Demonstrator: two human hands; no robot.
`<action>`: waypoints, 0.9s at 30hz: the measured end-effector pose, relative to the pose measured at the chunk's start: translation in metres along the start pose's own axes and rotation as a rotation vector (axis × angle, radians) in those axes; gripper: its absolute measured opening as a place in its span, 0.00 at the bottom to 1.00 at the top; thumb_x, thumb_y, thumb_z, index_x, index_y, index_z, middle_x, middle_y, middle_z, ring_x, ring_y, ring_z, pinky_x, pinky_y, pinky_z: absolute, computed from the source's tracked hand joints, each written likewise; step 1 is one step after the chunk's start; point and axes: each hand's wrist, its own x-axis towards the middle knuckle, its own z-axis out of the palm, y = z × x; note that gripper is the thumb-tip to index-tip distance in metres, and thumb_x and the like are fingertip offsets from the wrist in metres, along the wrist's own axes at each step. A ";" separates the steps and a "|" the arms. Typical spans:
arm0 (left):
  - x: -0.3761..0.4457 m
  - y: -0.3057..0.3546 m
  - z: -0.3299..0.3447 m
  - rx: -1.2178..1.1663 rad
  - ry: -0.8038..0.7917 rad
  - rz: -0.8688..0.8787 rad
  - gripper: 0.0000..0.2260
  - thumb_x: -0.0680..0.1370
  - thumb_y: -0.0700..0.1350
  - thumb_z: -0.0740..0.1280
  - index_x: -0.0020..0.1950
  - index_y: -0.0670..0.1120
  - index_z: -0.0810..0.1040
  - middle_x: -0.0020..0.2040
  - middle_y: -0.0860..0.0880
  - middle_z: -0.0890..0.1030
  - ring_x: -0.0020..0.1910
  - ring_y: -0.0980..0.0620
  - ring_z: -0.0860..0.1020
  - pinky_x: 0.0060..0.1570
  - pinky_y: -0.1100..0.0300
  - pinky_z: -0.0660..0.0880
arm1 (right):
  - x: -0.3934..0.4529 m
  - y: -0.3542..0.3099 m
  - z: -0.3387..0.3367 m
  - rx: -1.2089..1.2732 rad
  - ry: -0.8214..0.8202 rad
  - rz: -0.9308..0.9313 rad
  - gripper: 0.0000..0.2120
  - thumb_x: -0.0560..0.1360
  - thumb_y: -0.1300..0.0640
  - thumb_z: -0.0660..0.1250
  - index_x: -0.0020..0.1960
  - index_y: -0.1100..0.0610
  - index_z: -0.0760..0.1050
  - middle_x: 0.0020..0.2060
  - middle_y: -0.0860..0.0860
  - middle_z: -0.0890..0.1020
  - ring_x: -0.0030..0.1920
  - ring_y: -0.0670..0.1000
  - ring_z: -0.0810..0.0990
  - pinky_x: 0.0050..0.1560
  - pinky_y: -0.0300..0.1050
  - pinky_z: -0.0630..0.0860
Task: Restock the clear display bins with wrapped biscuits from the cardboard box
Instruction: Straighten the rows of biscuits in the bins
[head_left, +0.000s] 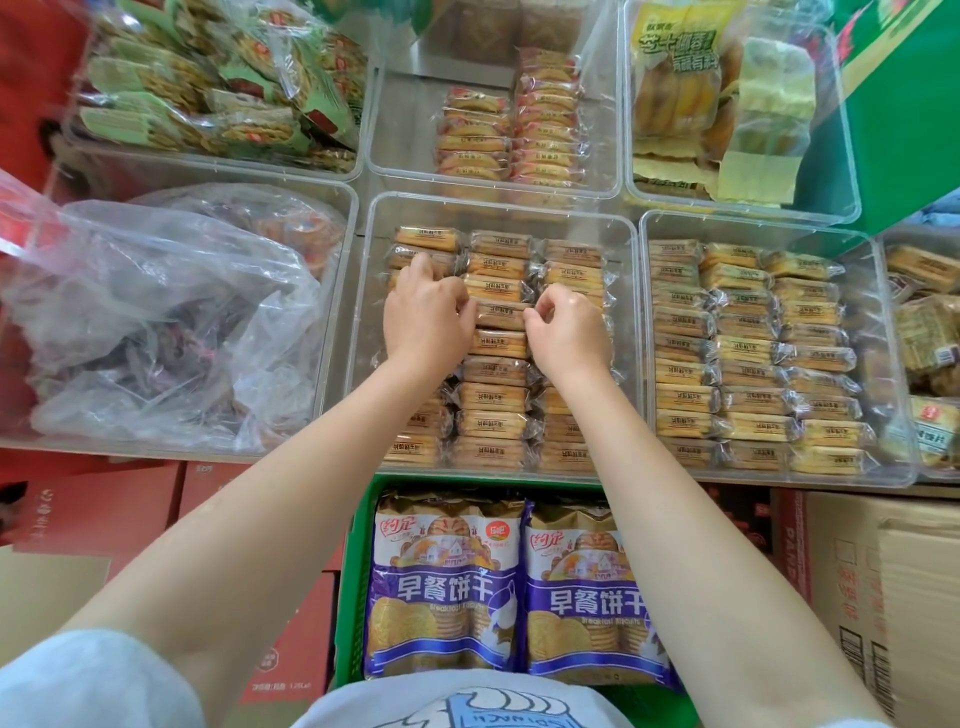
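We see both arms reaching into the middle clear bin (371, 332), which holds three columns of wrapped biscuits (493, 397). The left hand (428, 319) sits over the left column with fingers curled down onto the packs, thumb side touching the middle column; we cannot tell for sure if it grips one pack or just presses. The right hand (566, 330) has fingers curled and pinches the right end of one biscuit pack (501, 314) in the middle column, about halfway up the bin. Just right of it, a second clear bin (647, 332) is packed with three columns of the same kind of biscuits. Behind the middle bin, a rear bin (400, 130) holds two short stacks of round wrapped biscuits, the left half of it bare. Top left bin (358, 150) holds green-wrapped snacks, top right bin (631, 130) holds yellow-labelled packs. Left bin (353, 208) is filled with a crumpled clear plastic bag (156, 312). Below the bins, close to the person, a green crate (350, 571) carries two purple biscuit bags (447, 587) side by side. A brown cardboard box (883, 597) stands at lower right, red cartons (104, 509) at lower left
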 end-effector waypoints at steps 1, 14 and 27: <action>-0.002 -0.001 0.000 -0.023 0.043 0.014 0.12 0.80 0.50 0.67 0.48 0.43 0.83 0.55 0.43 0.74 0.54 0.44 0.72 0.43 0.52 0.71 | 0.000 0.000 -0.001 0.016 0.002 -0.013 0.08 0.81 0.52 0.64 0.46 0.55 0.74 0.45 0.50 0.79 0.43 0.53 0.76 0.37 0.45 0.72; -0.002 -0.013 0.003 0.160 0.031 0.100 0.11 0.80 0.51 0.66 0.48 0.44 0.83 0.51 0.45 0.75 0.52 0.44 0.72 0.45 0.54 0.64 | 0.002 -0.004 -0.002 -0.086 -0.075 -0.014 0.07 0.81 0.52 0.63 0.47 0.54 0.74 0.44 0.50 0.79 0.41 0.53 0.78 0.34 0.44 0.71; -0.010 -0.007 0.026 0.281 -0.189 0.348 0.26 0.86 0.55 0.44 0.83 0.48 0.49 0.83 0.46 0.46 0.82 0.47 0.40 0.79 0.46 0.41 | 0.030 -0.021 -0.003 -0.164 -0.041 -0.028 0.10 0.82 0.50 0.63 0.56 0.55 0.77 0.56 0.53 0.77 0.52 0.56 0.78 0.44 0.46 0.67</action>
